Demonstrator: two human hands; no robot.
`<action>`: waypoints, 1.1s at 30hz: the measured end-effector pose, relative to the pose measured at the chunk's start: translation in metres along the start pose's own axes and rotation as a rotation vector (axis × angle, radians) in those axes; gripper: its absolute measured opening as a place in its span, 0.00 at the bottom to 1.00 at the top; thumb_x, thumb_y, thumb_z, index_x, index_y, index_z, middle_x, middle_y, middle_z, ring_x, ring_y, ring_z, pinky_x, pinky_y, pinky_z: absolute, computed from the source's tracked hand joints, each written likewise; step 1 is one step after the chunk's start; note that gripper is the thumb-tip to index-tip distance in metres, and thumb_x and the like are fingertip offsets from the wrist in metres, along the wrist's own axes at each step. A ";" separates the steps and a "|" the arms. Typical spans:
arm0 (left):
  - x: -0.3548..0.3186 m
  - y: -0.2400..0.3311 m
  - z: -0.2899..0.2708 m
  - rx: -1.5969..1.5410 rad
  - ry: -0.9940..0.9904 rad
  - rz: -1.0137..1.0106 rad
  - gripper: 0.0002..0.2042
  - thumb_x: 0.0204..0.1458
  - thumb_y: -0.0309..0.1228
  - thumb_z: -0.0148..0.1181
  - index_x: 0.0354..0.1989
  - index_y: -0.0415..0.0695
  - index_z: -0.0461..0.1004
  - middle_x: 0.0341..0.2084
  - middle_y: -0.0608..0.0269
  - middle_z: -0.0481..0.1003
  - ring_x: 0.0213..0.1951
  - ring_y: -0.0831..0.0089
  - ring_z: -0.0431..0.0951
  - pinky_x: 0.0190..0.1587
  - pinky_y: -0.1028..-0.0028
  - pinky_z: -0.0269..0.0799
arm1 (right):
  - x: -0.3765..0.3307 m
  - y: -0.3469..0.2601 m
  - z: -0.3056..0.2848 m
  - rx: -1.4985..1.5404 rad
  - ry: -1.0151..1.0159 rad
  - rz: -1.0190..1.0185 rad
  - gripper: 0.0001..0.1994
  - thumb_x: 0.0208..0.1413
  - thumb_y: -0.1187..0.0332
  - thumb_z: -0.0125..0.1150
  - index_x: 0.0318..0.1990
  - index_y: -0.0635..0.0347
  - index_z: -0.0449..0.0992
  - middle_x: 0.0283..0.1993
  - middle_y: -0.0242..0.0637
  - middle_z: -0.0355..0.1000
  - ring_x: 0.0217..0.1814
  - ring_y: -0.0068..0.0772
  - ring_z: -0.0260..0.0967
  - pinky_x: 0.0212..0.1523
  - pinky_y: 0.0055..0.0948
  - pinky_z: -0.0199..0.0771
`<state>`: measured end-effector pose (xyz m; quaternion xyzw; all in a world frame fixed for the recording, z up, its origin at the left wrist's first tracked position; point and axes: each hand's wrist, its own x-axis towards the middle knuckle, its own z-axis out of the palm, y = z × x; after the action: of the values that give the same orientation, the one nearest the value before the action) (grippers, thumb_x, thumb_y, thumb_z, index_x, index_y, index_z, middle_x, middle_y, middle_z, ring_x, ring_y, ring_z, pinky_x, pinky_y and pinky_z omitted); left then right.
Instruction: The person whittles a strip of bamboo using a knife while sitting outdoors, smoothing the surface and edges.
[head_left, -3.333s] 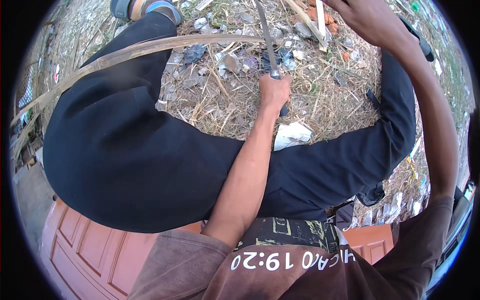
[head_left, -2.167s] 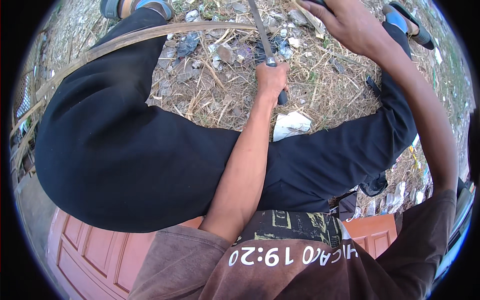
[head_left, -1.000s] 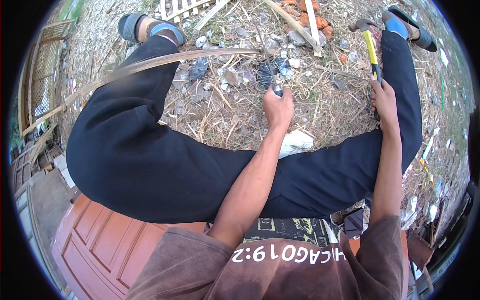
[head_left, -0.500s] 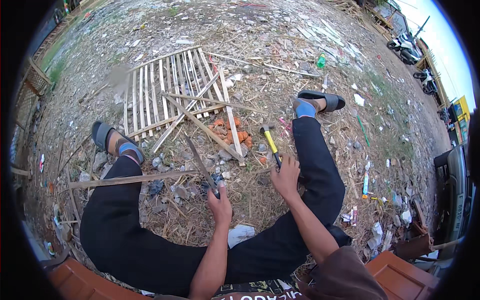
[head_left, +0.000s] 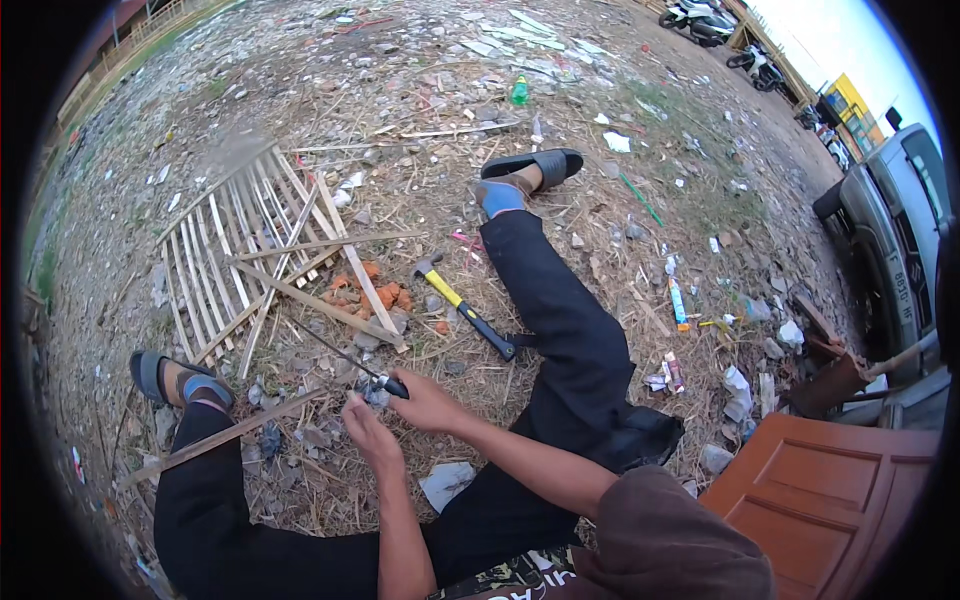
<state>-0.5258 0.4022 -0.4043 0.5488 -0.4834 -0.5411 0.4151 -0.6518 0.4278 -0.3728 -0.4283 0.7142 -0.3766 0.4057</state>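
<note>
My right hand (head_left: 428, 403) grips the black handle of a long knife (head_left: 335, 349), its thin blade slanting up and left. Close beside the handle is my left hand (head_left: 372, 432), its fingers stretched out and slightly cupped with nothing visible in them. A claw hammer (head_left: 468, 312) with a yellow and black handle lies on the ground by my right leg. A wooden strip (head_left: 230, 435) rests across my left leg. Ahead on the left lies a slatted wooden frame (head_left: 215, 262), with loose strips (head_left: 318, 303) crossing over it.
Orange cloth-like lumps (head_left: 372, 290) and stones lie beyond my hands. Rubble, dry straw and litter cover the ground, with a green bottle (head_left: 519, 91) farther off. A brown panelled board (head_left: 800, 495) is at the right, near a parked vehicle (head_left: 890, 230). Motorbikes (head_left: 697, 22) stand far back.
The knife has passed from my left hand to my right. My right hand has left the hammer, which now lies on the ground. The view has turned to the right.
</note>
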 end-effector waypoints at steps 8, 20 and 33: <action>0.043 0.044 -0.026 -0.192 0.710 0.108 0.27 0.59 0.46 0.58 0.55 0.37 0.60 0.48 0.54 0.68 0.52 0.65 0.68 0.54 0.67 0.63 | -0.018 0.038 -0.035 0.159 0.137 0.168 0.13 0.50 0.63 0.60 0.36 0.62 0.67 0.27 0.42 0.66 0.30 0.38 0.66 0.33 0.41 0.66; 0.104 0.140 -0.017 -0.548 0.440 0.403 0.10 0.64 0.39 0.52 0.35 0.47 0.64 0.20 0.74 0.57 0.21 0.84 0.57 0.23 0.82 0.54 | -0.008 0.026 -0.036 0.231 0.155 0.138 0.11 0.52 0.65 0.58 0.37 0.62 0.69 0.27 0.37 0.67 0.27 0.30 0.66 0.30 0.35 0.66; 0.150 0.237 -0.016 -0.344 -0.232 0.572 0.27 0.58 0.61 0.46 0.31 0.43 0.64 0.23 0.65 0.63 0.18 0.78 0.62 0.19 0.79 0.59 | -0.008 0.007 -0.030 0.526 0.188 0.185 0.08 0.55 0.67 0.59 0.35 0.60 0.68 0.23 0.26 0.62 0.22 0.17 0.59 0.23 0.25 0.59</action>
<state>-0.5376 0.2098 -0.2004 0.2482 -0.5630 -0.5353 0.5787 -0.6787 0.4433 -0.3655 -0.2048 0.6627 -0.5482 0.4673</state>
